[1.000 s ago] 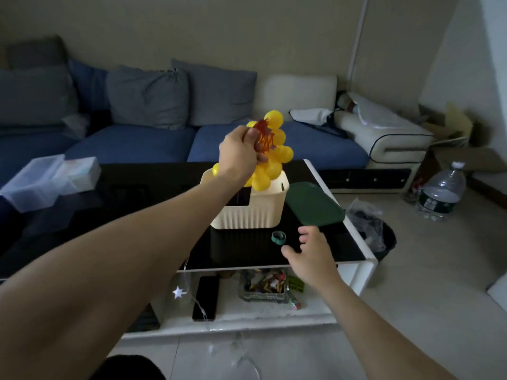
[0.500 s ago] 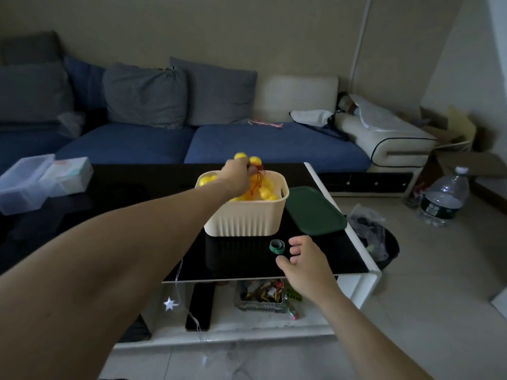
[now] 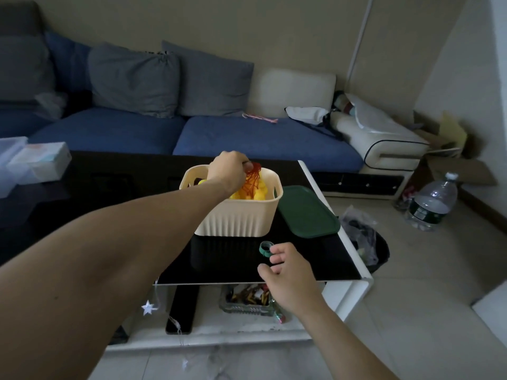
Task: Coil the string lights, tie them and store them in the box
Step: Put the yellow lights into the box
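The black table (image 3: pixel 115 193) fills the middle of the view, with a blue sofa (image 3: pixel 255 138) beyond it. Near the table's right end stands the cream box (image 3: pixel 238 218), its long axis running left to right. Just right of it lies the green lid (image 3: pixel 307 212), flat, its long axis running near to far.

The left hand (image 3: pixel 229 168) reaches over the box's far-left rim, its fingers pinching the red cord of the lights (image 3: pixel 251 185). The yellow bulbs sit bundled inside the box, below the rim, so the storing looks all but done.

The right hand (image 3: pixel 288 270) hovers over the near table edge, fingers loosely curled and holding nothing. A small green tie ring (image 3: pixel 265 248) lies on the table just beyond its fingertips; whether they touch is hard to tell.

The lid lies to the far right of the right hand, which is the nearer hand. Closing the box likely means that hand reaching far and right, once the left lets go.
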{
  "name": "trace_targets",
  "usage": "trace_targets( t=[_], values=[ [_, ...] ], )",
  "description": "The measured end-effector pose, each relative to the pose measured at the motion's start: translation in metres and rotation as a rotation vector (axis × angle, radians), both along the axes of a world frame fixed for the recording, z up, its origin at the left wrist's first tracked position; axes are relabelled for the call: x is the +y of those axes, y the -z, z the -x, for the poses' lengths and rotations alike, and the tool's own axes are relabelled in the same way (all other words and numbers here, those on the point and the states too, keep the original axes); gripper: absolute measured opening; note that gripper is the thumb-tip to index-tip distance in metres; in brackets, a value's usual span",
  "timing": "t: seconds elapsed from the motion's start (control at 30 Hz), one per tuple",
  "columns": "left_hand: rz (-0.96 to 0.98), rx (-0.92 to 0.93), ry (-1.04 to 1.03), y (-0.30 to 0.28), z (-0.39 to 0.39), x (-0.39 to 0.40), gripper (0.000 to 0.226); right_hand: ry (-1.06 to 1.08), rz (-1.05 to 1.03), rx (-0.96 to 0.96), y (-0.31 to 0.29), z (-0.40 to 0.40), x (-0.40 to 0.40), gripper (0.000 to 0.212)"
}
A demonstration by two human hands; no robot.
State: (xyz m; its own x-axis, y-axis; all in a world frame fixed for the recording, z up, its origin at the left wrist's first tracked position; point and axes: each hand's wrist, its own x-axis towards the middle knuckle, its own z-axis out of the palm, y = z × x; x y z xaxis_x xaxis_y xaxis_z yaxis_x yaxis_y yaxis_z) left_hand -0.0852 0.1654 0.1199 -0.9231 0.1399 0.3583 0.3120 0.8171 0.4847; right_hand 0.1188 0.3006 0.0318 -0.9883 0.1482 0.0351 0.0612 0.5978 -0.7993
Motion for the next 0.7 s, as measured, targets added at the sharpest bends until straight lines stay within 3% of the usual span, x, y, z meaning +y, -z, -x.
trace_targets(
  t=[0.1,0.23,0.4,0.5,0.57,0.7],
  values=[
    [0.039,0.012,0.027,-0.003,0.000,0.012,0.021,-0.021,0.012,-0.002,0.001,0.002,-0.001,0.044],
    [0.399,-0.203,0.036,0.000,-0.002,0.020,0.043,-0.041,0.008,-0.024,0.003,0.000,0.000,0.045],
    [0.552,-0.355,0.114,0.007,0.001,0.014,0.048,-0.084,-0.012,-0.064,0.003,-0.005,0.001,0.047],
    [0.449,-0.480,0.138,-0.001,-0.006,0.009,0.065,-0.108,-0.019,-0.087,0.001,-0.008,0.002,0.046],
    [0.358,-0.439,0.173,-0.010,-0.018,0.003,0.063,-0.114,0.003,-0.099,0.000,-0.010,0.002,0.045],
    [0.054,-0.006,0.111,-0.006,-0.049,-0.024,0.032,-0.121,0.042,-0.106,-0.005,-0.011,0.002,0.042]
  ],
)
